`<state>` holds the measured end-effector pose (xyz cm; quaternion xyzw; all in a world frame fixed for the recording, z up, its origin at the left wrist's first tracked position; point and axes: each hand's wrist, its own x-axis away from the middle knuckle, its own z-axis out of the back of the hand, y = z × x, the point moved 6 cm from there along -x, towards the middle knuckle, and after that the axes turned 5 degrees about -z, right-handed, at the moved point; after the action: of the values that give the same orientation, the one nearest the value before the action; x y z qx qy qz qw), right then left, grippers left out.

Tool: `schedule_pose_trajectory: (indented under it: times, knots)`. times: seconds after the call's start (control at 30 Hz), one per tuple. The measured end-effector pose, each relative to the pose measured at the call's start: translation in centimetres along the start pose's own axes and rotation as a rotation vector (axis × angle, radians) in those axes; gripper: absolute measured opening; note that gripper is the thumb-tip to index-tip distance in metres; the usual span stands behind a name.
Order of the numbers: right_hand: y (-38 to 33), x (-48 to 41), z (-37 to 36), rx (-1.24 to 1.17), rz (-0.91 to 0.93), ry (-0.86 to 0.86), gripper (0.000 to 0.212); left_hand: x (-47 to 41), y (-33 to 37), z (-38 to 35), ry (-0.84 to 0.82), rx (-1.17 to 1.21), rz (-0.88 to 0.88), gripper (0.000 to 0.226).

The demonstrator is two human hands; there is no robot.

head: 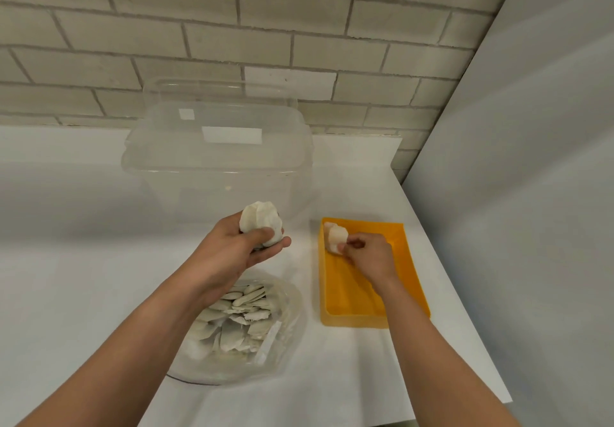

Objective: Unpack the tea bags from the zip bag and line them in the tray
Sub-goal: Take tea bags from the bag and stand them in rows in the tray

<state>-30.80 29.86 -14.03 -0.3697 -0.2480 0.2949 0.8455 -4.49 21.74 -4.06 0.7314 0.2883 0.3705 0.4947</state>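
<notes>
a clump of tea bags (pixel 260 224) is gripped in the left hand (pixel 247 247) above the zip bag (pixel 242 323) — one tea bag (pixel 336 238) is pinched by the right hand (pixel 367 254) fingers (pixel 344 246) at the far left corner of the orange tray (pixel 408 280).

A pale brick wall (pixel 299 28) runs across the far side, grey mortar lines showing. A white desk (pixel 66 227) spreads below it. On the right, a plain grey wall (pixel 531 161) angles in, softly and evenly lit.
</notes>
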Motion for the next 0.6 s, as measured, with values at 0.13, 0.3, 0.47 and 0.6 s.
schedule_pose_trajectory:
  times: [0.13, 0.3, 0.47, 0.6]
  knots:
    - [0.1, -0.6, -1.7, 0.064, 0.0, -0.043, 0.014, 0.0, 0.1, 0.4, 0.026, -0.014, -0.004, 0.025]
    - [0.5, -0.7, -2.1, 0.082, -0.032, -0.005, 0.038, 0.1, 0.0, 1.0, 0.044, -0.026, 0.008, 0.021]
    - [0.5, -1.0, -2.8, 0.111, -0.001, -0.013, 0.025, 0.1, -0.3, 1.0, 0.034, -0.013, 0.036, 0.022]
    - [0.1, -1.0, -3.1, 0.164, 0.033, 0.007, 0.01, 0.4, -0.2, 0.7, -0.015, -0.033, 0.048, 0.026]
